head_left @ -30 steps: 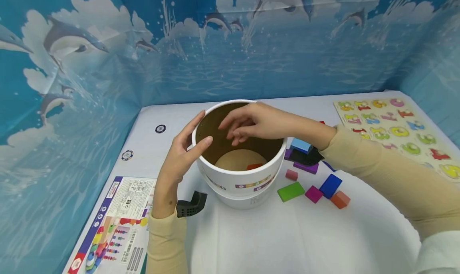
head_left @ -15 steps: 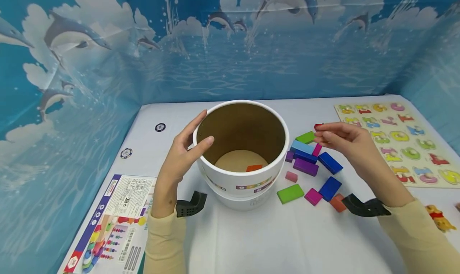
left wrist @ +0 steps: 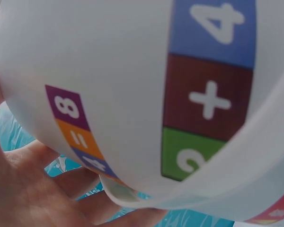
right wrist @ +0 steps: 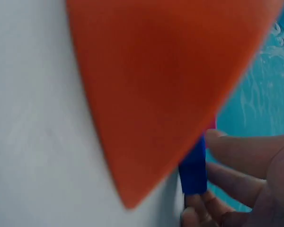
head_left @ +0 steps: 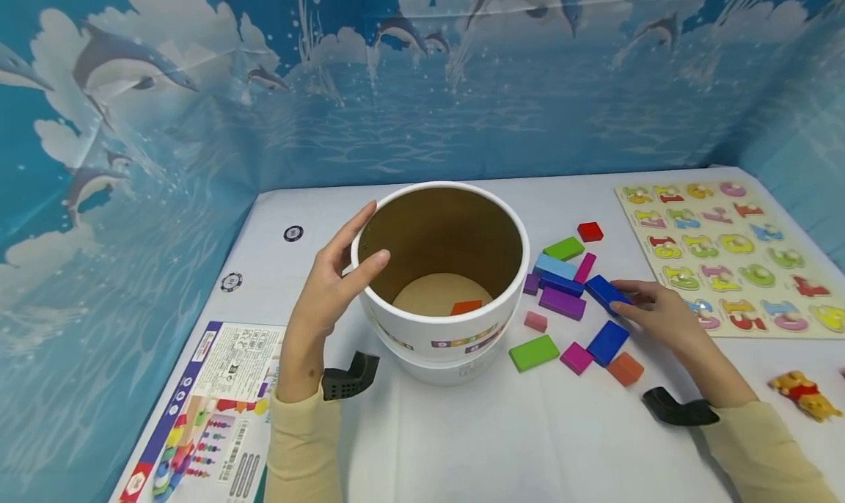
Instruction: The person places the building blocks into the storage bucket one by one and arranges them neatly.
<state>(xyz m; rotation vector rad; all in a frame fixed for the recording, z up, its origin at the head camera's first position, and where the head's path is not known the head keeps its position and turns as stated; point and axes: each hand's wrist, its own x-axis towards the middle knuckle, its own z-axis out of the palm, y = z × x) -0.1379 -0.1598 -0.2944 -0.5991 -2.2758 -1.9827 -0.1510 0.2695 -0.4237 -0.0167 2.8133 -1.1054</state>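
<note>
A white bucket [head_left: 439,342] with number stickers stands at mid-table, an orange block [head_left: 466,307] visible on its floor. My left hand [head_left: 330,279] holds its left side, the thumb over the rim and the other fingers spread along the outer wall; the left wrist view shows this wall close up. To the right, my right hand [head_left: 663,314] grips the near end of a dark blue block [head_left: 604,292] between thumb and fingers. In the right wrist view, a large blurred orange block [right wrist: 156,85] partly covers that blue block [right wrist: 194,172].
Several coloured blocks, among them a green block [head_left: 533,353] and a purple block [head_left: 562,303], lie right of the bucket. A number puzzle board [head_left: 726,257] sits at the right, a bear figure [head_left: 804,394] in front of it. A printed box [head_left: 218,415] lies left.
My right hand has left the bucket's mouth, passed near the red block, and come down to the dark blue block. My left hand has stayed on the bucket.
</note>
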